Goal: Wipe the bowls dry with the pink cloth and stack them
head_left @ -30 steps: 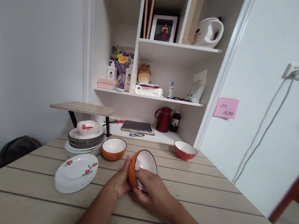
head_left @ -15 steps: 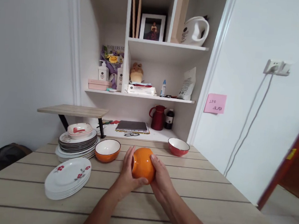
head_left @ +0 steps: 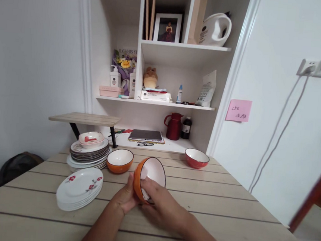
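Both my hands hold one orange bowl [head_left: 153, 170] with a white inside, tilted so its opening faces me, just above the wooden table [head_left: 226, 201]. My left hand [head_left: 125, 198] cups its orange outer wall from the left. My right hand [head_left: 159, 201] grips the lower rim, fingers reaching into the white inside. A second orange bowl [head_left: 120, 160] stands upright on the table just left of it. A red bowl [head_left: 197, 158] stands farther back on the right.
A stack of white flowered plates [head_left: 79, 187] lies at the left, with a taller pile of plates [head_left: 88, 153] topped by a small dish behind it. Shelves [head_left: 162, 104] with a red jug, bottles and a tablet rise behind the table.
The bowl has turned in my hands: half a second ago its orange underside faced me, now its white inside does. My view has shifted slightly.
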`<state>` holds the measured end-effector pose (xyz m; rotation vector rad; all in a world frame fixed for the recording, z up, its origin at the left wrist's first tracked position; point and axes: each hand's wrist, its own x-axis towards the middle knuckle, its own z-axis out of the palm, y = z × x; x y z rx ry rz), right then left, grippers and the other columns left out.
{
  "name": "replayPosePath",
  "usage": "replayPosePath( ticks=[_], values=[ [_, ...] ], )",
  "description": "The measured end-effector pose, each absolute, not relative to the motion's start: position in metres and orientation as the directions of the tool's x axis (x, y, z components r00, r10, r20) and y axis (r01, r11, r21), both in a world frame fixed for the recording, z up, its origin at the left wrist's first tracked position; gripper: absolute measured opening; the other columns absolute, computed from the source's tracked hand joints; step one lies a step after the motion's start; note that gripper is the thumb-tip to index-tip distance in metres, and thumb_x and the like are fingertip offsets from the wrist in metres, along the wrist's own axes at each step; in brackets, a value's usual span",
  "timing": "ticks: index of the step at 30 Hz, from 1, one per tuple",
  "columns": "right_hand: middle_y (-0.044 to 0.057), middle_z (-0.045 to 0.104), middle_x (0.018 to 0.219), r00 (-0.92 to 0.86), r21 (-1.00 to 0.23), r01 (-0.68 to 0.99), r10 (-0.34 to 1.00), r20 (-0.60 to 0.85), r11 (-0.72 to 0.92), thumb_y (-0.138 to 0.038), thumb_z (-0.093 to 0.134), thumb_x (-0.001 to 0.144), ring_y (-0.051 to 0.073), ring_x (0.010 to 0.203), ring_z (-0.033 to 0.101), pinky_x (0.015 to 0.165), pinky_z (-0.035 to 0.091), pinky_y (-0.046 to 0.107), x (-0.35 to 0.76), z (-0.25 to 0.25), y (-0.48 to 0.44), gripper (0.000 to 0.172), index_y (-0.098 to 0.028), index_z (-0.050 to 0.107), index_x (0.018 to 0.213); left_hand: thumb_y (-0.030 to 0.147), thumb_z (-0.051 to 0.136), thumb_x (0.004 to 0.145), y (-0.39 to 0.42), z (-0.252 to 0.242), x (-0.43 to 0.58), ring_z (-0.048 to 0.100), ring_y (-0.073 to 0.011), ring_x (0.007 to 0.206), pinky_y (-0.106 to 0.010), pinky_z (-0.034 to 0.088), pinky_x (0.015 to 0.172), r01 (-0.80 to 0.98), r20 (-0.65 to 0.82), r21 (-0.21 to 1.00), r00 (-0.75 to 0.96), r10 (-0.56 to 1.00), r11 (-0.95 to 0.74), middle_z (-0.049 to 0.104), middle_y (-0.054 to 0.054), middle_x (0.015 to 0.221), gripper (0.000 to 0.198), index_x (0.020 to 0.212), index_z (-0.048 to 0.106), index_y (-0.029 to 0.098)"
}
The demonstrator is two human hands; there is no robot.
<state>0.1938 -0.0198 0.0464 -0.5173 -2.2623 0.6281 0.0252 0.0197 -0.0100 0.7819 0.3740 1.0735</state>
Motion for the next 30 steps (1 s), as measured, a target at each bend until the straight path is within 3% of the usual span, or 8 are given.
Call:
replayPosePath(
  ticks=[5,9,13,16,19,21,24,30],
  values=[
    [0.009,0.064,0.13,-0.695,-0.409,0.269,0.47,0.545,0.872,-0.02,0.052,0.093,0.028,0.122,0.056,0.101,0.046,0.043,0.195,0.041,-0.013,0.036,-0.028,0.059,0.127,0.075,0.064,0.074,0.018,0.0,0.026,0.069,-0.0293,0.102,-0.044,0.048,0.099,-0.664,0.037,0.66,0.496,0.867,0.351,0.076,-0.009,0.092,0.064,0.102,0.071,0.017],
    [0.007,0.07,0.108,-0.55,-0.635,0.264,0.654,0.519,0.726,-0.029,0.06,0.09,0.025,0.095,0.062,0.086,0.049,0.038,0.195,0.031,-0.007,0.024,-0.023,0.063,0.114,0.079,0.058,0.076,0.016,0.006,0.033,0.063,-0.0334,0.117,-0.047,0.047,0.101,-0.596,0.032,0.728,0.524,0.851,0.34,0.074,-0.013,0.11,0.078,0.124,0.063,0.017],
    [0.004,0.07,0.103,-0.276,-0.891,-0.125,0.848,0.453,0.436,-0.035,0.068,0.085,0.024,0.093,0.061,0.085,0.048,0.036,0.19,0.033,-0.006,0.028,-0.021,0.065,0.109,0.057,0.074,0.079,0.018,0.004,0.038,0.036,-0.0286,0.145,-0.041,0.028,0.118,-0.512,0.175,0.859,0.335,0.926,0.023,0.048,-0.013,0.151,0.085,0.149,0.039,0.025],
    [0.006,0.07,0.104,-0.204,-0.873,-0.429,0.916,0.344,0.233,-0.035,0.074,0.08,0.025,0.095,0.063,0.088,0.049,0.037,0.189,0.038,-0.006,0.039,-0.021,0.063,0.115,0.038,0.088,0.067,0.02,0.004,0.042,0.022,-0.0315,0.15,-0.043,0.019,0.121,-0.299,0.326,0.915,0.157,0.932,-0.27,0.026,-0.013,0.163,0.109,0.155,0.025,0.028],
    [0.007,0.072,0.103,-0.243,-0.843,-0.53,0.938,0.248,0.086,-0.037,0.079,0.075,0.025,0.093,0.066,0.087,0.05,0.038,0.192,0.041,-0.004,0.046,-0.019,0.064,0.116,0.029,0.094,0.056,0.017,0.007,0.047,0.016,-0.0349,0.151,-0.046,0.015,0.122,-0.101,0.461,0.885,0.037,0.887,-0.455,0.017,-0.012,0.165,0.117,0.154,0.029,0.027],
    [0.009,0.072,0.104,-0.278,-0.847,-0.531,0.937,0.211,0.033,-0.039,0.08,0.076,0.026,0.094,0.067,0.089,0.05,0.04,0.196,0.042,-0.005,0.048,-0.019,0.064,0.116,0.029,0.093,0.057,0.014,0.011,0.051,0.02,-0.0356,0.15,-0.046,0.017,0.122,-0.09,0.492,0.868,0.023,0.87,-0.488,0.021,-0.012,0.164,0.11,0.151,0.036,0.027],
    [0.01,0.072,0.109,-0.341,-0.881,-0.471,0.912,0.229,0.045,-0.044,0.074,0.082,0.027,0.101,0.066,0.094,0.048,0.041,0.2,0.045,-0.008,0.046,-0.018,0.064,0.118,0.035,0.091,0.061,0.01,0.016,0.056,0.04,-0.0355,0.141,-0.047,0.03,0.117,-0.259,0.439,0.875,0.069,0.896,-0.409,0.039,-0.013,0.155,0.101,0.148,0.039,0.028],
    [0.009,0.052,0.147,-0.562,-0.902,-0.152,0.715,0.415,0.404,-0.03,0.079,0.079,0.029,0.131,0.05,0.112,0.037,0.046,0.194,0.038,-0.015,0.076,-0.028,0.043,0.145,0.073,0.071,0.069,0.017,0.001,0.046,0.056,-0.0347,0.126,-0.046,0.042,0.108,-0.678,0.223,0.733,0.161,0.961,-0.057,0.069,-0.014,0.122,0.074,0.118,0.067,0.018]
  ],
)
